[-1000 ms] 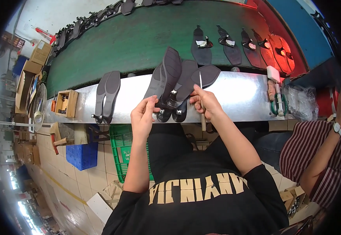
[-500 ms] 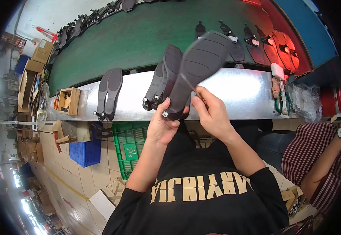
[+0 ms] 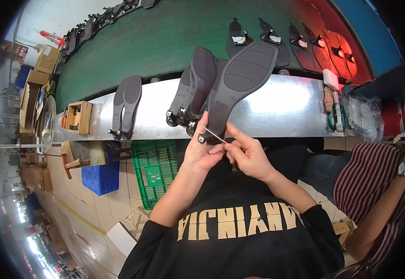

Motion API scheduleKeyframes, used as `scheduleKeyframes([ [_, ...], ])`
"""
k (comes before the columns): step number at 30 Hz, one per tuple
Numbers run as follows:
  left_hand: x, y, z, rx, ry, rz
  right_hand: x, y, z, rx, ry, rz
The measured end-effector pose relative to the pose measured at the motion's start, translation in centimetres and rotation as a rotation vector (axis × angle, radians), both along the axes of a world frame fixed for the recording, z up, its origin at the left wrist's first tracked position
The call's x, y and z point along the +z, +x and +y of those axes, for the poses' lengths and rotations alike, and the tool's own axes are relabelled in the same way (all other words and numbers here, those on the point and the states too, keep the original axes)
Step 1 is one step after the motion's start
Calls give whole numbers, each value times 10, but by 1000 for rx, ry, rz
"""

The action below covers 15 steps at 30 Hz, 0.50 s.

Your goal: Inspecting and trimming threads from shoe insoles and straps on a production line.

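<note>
A dark sandal (image 3: 246, 74) is held sole side up over the metal table edge, its wide toe end pointing away from me. My left hand (image 3: 200, 154) closes round its narrow heel end, where a small metal-and-black fitting (image 3: 203, 139) shows. My right hand (image 3: 250, 157) pinches a thin pointed metal tool (image 3: 215, 135), whose tip reaches across the heel end; whether it touches cannot be made out. Just left of the held sandal, several more dark sandals (image 3: 202, 67) lie soles up, partly hidden behind it. Farther left lies another pair of sandals (image 3: 130, 104).
Behind the metal ledge (image 3: 165, 111) runs a green conveyor (image 3: 174, 39), with several sandals (image 3: 277, 46) at its right, some under red light. A wooden box (image 3: 79, 118) stands left; a plastic bag (image 3: 363, 118) lies right. Below is a green crate (image 3: 155, 172). Another person's striped sleeve (image 3: 367, 181) is close by.
My right hand has come down and closer to my left, bringing the metal tool across the heel end. The held sandal has shifted slightly, and my view has moved a little.
</note>
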State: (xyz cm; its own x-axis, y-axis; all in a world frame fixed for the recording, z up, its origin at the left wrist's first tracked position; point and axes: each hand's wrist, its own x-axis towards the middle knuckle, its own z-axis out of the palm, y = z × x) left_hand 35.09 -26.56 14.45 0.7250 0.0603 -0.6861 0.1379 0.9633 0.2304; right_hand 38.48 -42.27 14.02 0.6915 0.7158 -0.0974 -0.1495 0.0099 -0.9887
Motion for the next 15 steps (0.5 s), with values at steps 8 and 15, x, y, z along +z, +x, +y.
scheduleKeyframes([
  [8,-6,-6,-3,-47,69,6,-2,12,-9,-21,93,66],
  [15,0,-6,-4,-76,611,-177,11,24,-23,106,82,567],
])
